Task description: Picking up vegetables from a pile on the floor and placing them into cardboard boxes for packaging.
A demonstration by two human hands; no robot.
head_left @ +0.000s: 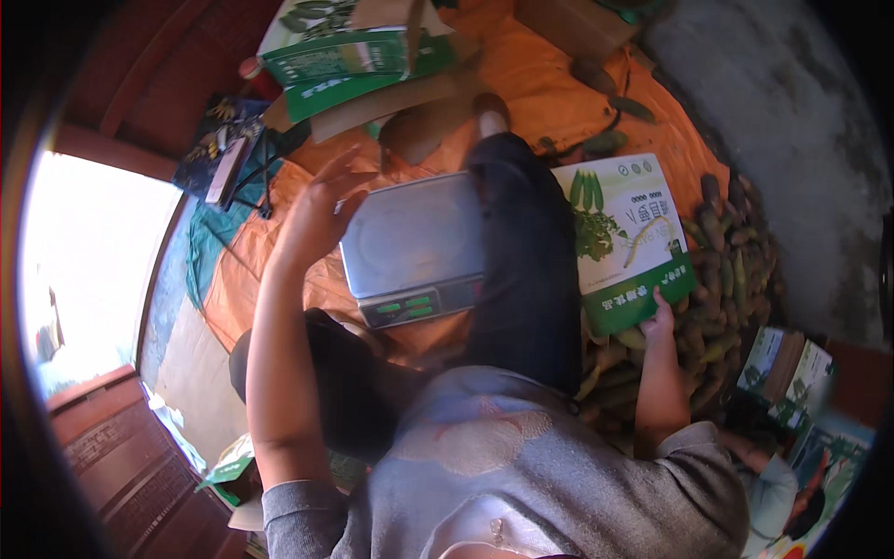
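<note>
Carton, white and green, printed with vegetables: it lies flat beside the outstretched leg, over a heap of cucumbers. The right hand pinches its near green edge, fingers closed on the board. The left hand hovers spread near the weighing scale. Judged light, stiff, creasable; best gripped at opposite edges.

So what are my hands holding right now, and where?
Right hand grips the green-and-white printed cardboard box at its near edge; left hand hangs open, holding nothing.
</note>
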